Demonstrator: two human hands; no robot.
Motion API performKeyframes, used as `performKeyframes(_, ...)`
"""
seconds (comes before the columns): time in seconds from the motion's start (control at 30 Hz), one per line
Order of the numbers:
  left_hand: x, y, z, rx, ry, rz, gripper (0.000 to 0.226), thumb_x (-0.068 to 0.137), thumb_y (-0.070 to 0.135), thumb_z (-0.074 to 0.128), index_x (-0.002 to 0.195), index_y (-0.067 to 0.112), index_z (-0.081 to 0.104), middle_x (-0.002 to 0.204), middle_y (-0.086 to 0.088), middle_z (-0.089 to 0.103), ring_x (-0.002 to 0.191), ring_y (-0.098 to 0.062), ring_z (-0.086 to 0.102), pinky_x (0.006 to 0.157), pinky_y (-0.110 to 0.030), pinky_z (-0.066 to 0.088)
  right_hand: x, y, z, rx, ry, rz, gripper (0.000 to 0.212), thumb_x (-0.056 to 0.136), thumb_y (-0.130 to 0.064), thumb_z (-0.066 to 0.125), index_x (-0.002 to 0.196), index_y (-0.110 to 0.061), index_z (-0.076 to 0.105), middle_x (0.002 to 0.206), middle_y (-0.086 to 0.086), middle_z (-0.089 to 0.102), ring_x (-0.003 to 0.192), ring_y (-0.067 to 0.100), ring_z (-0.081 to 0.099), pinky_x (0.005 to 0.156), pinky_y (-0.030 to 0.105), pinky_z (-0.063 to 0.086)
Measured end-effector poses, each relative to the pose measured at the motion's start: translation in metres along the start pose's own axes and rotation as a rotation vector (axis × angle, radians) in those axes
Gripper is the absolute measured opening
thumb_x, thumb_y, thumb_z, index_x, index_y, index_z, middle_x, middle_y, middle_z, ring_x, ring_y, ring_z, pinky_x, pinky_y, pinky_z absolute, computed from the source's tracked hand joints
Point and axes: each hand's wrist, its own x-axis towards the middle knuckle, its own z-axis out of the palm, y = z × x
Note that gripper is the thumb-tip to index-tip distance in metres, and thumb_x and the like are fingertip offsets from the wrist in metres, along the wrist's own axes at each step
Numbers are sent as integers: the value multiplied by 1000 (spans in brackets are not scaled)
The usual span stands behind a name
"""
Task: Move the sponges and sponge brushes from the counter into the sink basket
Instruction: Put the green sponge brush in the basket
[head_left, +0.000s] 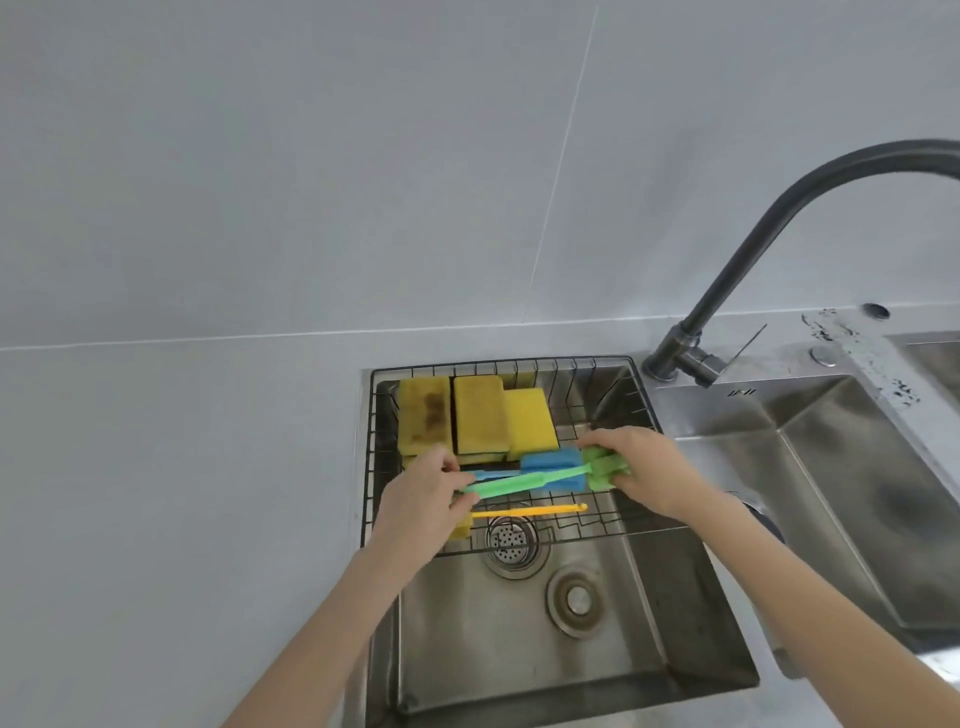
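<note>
green brush (524, 484), yellow sponges (480, 418)

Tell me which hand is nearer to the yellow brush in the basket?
Left. The left hand is right at the handle end of the yellow brush, pinching the green brush. The right hand is farther, up at the green brush's sponge head.

Soft, even daylight is filling the scene, leaving the wall (260, 156) pale grey and casting only faint shadows under the forearms. Dull glare is smearing across the steel sink (519, 649) floor, while the faucet (779, 218) is reading as a dark curve. The wide lens is bending straight lines toward the edges, and fine detail is looking slightly soft throughout.
</note>
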Motion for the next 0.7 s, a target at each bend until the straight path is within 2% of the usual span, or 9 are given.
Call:
performKeyframes(0.07, 4, 5, 16, 1, -73, -2, 30, 87, 30, 56, 115, 18, 59, 112, -2, 56, 94, -12, 54, 80, -26, 51, -1, 14, 7, 14, -27, 17, 50, 78, 0, 59, 122, -24, 52, 113, 2, 66, 103, 23, 58, 83, 26, 42)
performKeyframes(0.17, 11, 7, 30, 67, -148, -16, 28, 89, 28, 53, 115, 18, 58, 112, -2, 58, 100, -13, 52, 81, -27, 48, 0, 25, 19, 42, -60, 38, 46, 77, -1, 60, 117, -22, 52, 113, 2, 65, 101, 23, 59, 80, 25, 42)
performKeyframes(0.33, 22, 4, 43, 157, -248, -25, 25, 90, 28, 50, 110, 18, 62, 106, -4, 61, 98, -15, 52, 76, -27, 46, 5, 33, 37, 123, -141, 47, 37, 75, -4, 67, 106, -18, 54, 115, 3, 56, 101, 22, 57, 90, 31, 48)
performKeyframes(0.53, 27, 6, 54, 192, -270, -12, 23, 90, 29, 51, 105, 17, 63, 104, -5, 61, 94, -18, 54, 73, -29, 45, 13, 43, 43, 156, -163, 63, 33, 75, -3, 67, 102, -18, 54, 113, 3, 56, 97, 19, 57, 86, 26, 48)
performKeyframes(0.7, 33, -5, 55, 168, -192, -33, 23, 90, 28, 51, 109, 19, 61, 108, -3, 61, 99, -15, 53, 80, -28, 49, 16, 44, 47, 170, -145, 71, 36, 73, -10, 70, 103, -21, 55, 114, 3, 59, 99, 20, 58, 89, 36, 51)
